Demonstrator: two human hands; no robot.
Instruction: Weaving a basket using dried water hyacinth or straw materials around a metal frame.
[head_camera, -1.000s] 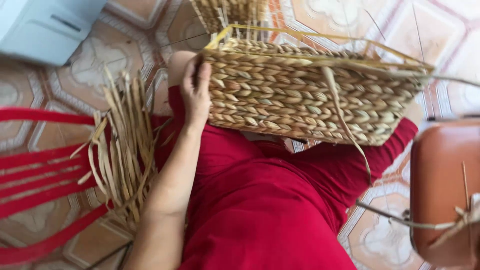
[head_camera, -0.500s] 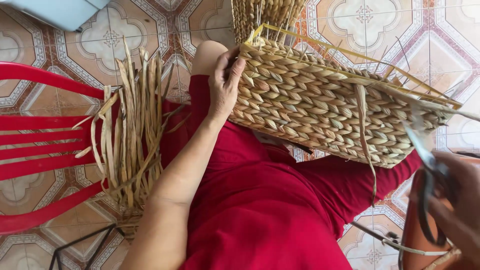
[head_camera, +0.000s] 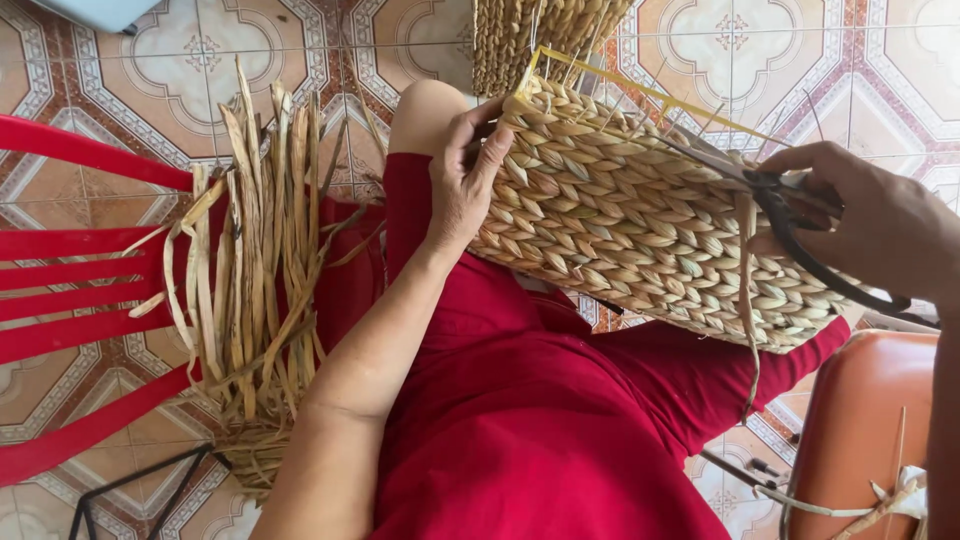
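Observation:
A woven straw basket (head_camera: 640, 220) rests on its side across my lap, which is covered in red cloth. My left hand (head_camera: 462, 180) grips the basket's left end, fingers curled over its rim. My right hand (head_camera: 880, 225) holds black-handled scissors (head_camera: 800, 235) against the basket's upper right edge, close to a loose straw strand (head_camera: 748, 290) that hangs down the basket's side. Thin yellow frame strips (head_camera: 640, 90) stick out along the top rim.
A bundle of dried straw strips (head_camera: 250, 290) lies over a red plastic chair (head_camera: 90, 290) on my left. An orange-brown stool (head_camera: 860, 430) stands at the lower right with straw scraps on it. More woven work (head_camera: 540, 35) stands behind the basket on the patterned tile floor.
My right hand has come in from the right with the scissors and now rests at the basket's upper edge. The view has shifted, so the basket and left hand appear lower.

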